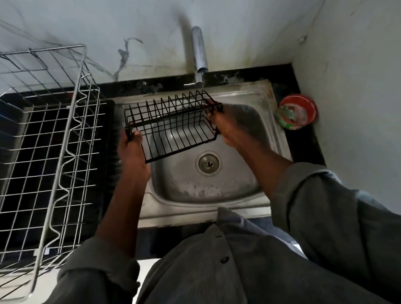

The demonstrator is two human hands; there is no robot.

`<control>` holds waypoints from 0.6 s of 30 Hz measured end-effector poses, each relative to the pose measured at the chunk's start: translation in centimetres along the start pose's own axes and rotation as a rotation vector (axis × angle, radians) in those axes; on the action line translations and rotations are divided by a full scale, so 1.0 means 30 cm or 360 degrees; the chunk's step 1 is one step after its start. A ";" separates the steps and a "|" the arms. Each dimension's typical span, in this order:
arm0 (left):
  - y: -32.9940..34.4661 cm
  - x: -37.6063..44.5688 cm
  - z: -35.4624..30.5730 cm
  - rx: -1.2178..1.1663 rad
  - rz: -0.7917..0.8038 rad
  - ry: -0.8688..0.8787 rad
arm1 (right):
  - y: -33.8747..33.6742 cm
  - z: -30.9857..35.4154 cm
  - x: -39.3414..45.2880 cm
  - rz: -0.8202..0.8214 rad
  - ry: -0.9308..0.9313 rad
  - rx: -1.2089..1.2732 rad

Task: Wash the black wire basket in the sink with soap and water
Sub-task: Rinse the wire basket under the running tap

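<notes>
Steel sink (pixel 257 95), black counter (pixel 311 150).

Dim corner, grey stained walls (pixel 352 51), black counter (pixel 306 146) w/ silver wire rack (pixel 43 148).

Black wire basket (pixel 172 127): thin metal rods, dark matt coating. Sink (pixel 257 95): stainless steel, dull brushed finish, stained and spotted near the front rim. Tap (pixel 199 49): smooth metal tube, slight shine. Big wire rack (pixel 43 146): bright glossy metal wire. Worktop (pixel 308 146): black polished stone, glossy. Red tub (pixel 297 112): plastic. Wall (pixel 118 21): matt, scuffed paint. Sleeves (pixel 313 204): grey ribbed cloth.
</notes>
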State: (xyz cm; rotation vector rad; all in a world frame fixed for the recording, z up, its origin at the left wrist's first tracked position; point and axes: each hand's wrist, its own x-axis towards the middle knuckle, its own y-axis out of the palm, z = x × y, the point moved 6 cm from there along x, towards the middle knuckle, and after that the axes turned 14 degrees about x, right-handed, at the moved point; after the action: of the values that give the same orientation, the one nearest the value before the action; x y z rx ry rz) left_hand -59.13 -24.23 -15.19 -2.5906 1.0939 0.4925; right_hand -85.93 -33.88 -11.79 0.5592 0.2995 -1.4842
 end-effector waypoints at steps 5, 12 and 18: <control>0.050 -0.012 0.034 0.0087 0.0155 -0.0008 | -0.056 0.052 -0.001 -0.0085 -0.0151 0.0008; 0.304 -0.041 -0.014 0.0222 0.0445 0.0089 | -0.289 0.105 -0.023 -0.0416 -0.0355 0.0146; 0.477 -0.110 -0.002 0.0335 0.0700 -0.0055 | -0.459 0.140 -0.045 -0.0694 -0.0404 0.0137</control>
State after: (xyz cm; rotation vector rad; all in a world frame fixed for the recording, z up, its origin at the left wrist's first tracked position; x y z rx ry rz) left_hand -71.73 -31.76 -15.58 -2.1539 1.6166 0.4824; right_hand -100.23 -34.83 -9.89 0.3798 0.1639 -1.9770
